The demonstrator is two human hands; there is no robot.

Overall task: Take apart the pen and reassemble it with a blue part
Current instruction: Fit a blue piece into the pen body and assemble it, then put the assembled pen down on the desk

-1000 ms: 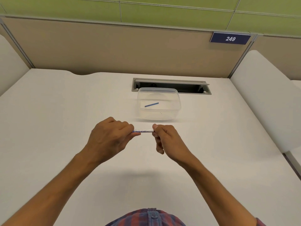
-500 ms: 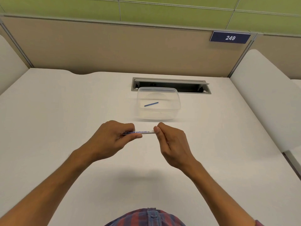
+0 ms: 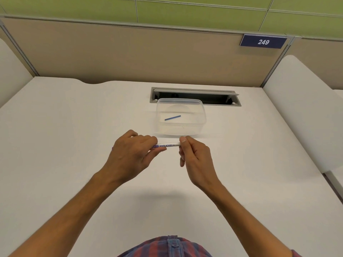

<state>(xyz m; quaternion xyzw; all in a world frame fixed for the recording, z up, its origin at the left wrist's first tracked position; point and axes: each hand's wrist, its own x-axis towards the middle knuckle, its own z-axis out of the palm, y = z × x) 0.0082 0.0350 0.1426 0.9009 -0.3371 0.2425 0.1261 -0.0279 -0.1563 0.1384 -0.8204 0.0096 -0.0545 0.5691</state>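
Spreading across most of the view, the white table (image 3: 74,145) meets a beige partition (image 3: 130,56) at its far edge, with green panels above and a dark blue sign (image 3: 263,42) reading 249 at the upper right. A grey cable slot (image 3: 194,93) is set into the table near the partition. Just in front of it stands a clear plastic container (image 3: 201,115), and a thin blue part (image 3: 172,117) lies slanted on its floor. The person's bare forearms reach in from the bottom, above a strip of plaid shirt (image 3: 167,247). The left hand (image 3: 130,156) has its grip curled round the left portion of the pen (image 3: 168,145), thumb beneath and fingers on top. The right hand (image 3: 194,156) pinches the pen's right end between thumb and fingertips. The white pen, printed WHITE BOARD, is held level above the table, just nearer than the container.
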